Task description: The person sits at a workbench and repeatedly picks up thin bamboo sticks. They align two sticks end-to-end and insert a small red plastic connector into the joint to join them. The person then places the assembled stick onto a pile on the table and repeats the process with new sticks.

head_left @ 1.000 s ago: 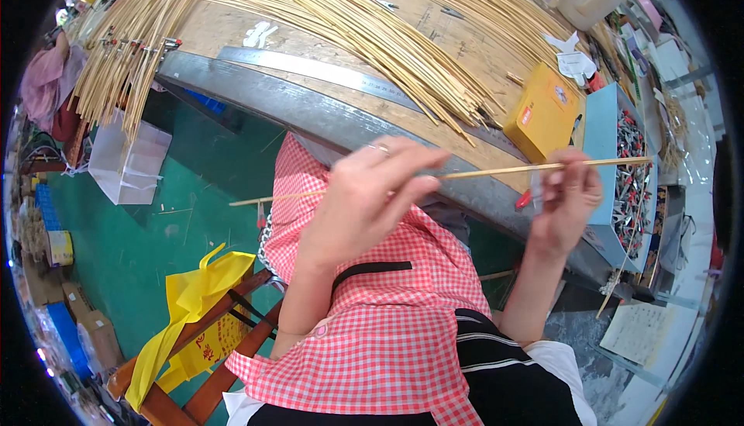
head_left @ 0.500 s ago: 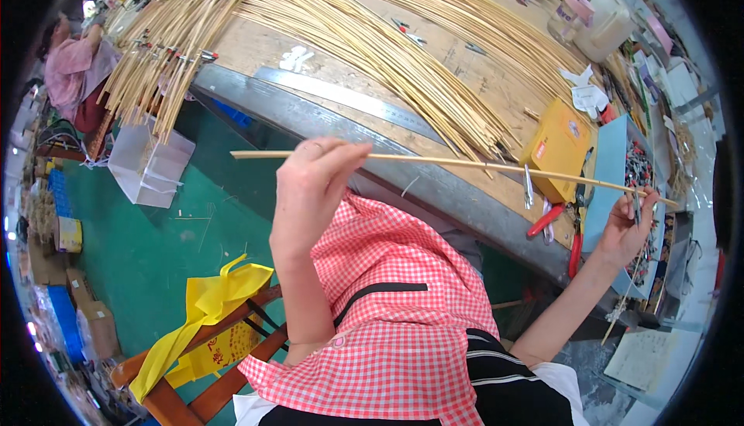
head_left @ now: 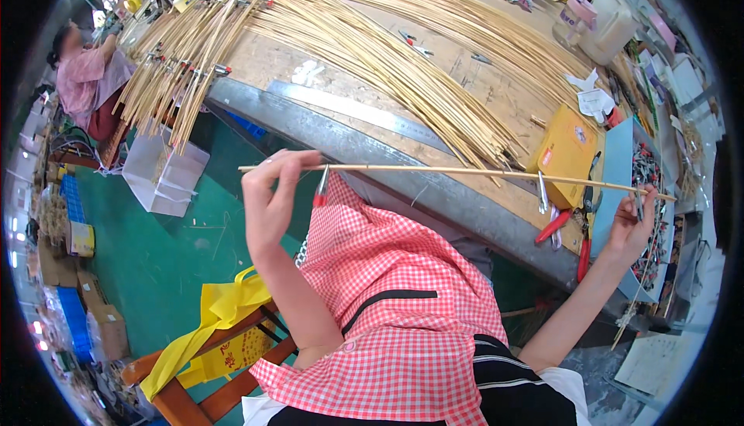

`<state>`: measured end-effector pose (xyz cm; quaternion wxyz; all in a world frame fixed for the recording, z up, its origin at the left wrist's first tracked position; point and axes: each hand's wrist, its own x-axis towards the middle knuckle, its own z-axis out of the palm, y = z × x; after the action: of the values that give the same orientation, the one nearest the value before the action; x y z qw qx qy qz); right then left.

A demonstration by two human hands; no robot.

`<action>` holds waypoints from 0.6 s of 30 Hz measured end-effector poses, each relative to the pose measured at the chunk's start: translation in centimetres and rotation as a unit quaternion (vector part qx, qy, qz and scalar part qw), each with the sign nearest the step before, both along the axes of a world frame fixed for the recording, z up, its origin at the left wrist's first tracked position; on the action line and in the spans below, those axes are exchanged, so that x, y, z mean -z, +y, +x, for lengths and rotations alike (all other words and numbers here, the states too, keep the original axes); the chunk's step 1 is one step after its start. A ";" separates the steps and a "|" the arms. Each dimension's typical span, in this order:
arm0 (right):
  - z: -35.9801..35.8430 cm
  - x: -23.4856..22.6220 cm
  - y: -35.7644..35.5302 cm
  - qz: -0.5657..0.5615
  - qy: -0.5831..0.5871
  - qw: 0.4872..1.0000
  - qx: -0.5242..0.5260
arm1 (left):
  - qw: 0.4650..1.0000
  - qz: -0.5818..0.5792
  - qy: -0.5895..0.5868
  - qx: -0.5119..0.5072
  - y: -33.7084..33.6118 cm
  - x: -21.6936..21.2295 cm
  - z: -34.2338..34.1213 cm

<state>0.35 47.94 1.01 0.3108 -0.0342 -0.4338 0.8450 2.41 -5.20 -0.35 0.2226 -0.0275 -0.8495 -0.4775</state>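
Observation:
A long, thin bamboo strip (head_left: 434,169) stretches across in front of me, close to level. Near its left end my left hand (head_left: 270,193) pinches it, thumb and fingers together. Just right of that hand, a small clip with red grips (head_left: 320,189) hangs from the strip. A silver clip (head_left: 542,192) hangs farther right, by the yellow box. At the other end, my right hand (head_left: 632,223) grips the strip, and a small dark clip (head_left: 638,205) is at its fingers.
Bundled bamboo strips (head_left: 403,77) cover the workbench, with a metal ruler (head_left: 356,110) along its edge. To the right stand a yellow box (head_left: 568,151), red-handled pliers (head_left: 554,226) and a blue box of clips (head_left: 618,166). A co-worker (head_left: 85,77) sits at far left. Behind my left elbow is a wooden chair (head_left: 203,375).
My left hand has slid left, nearer the strip's end. The red-gripped clip now shows hanging beside it. The right hand keeps its hold, and the whole view has shifted slightly.

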 end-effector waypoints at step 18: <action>-1.9 0.0 -3.3 0.090 -0.062 0.993 -0.037 | 0.972 0.015 0.082 -0.220 -11.9 0.6 -1.4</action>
<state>-1.54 44.62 0.99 0.2537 -0.0426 -0.5278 0.8095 1.05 -17.14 -0.92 0.3913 0.1247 -0.8064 -0.4256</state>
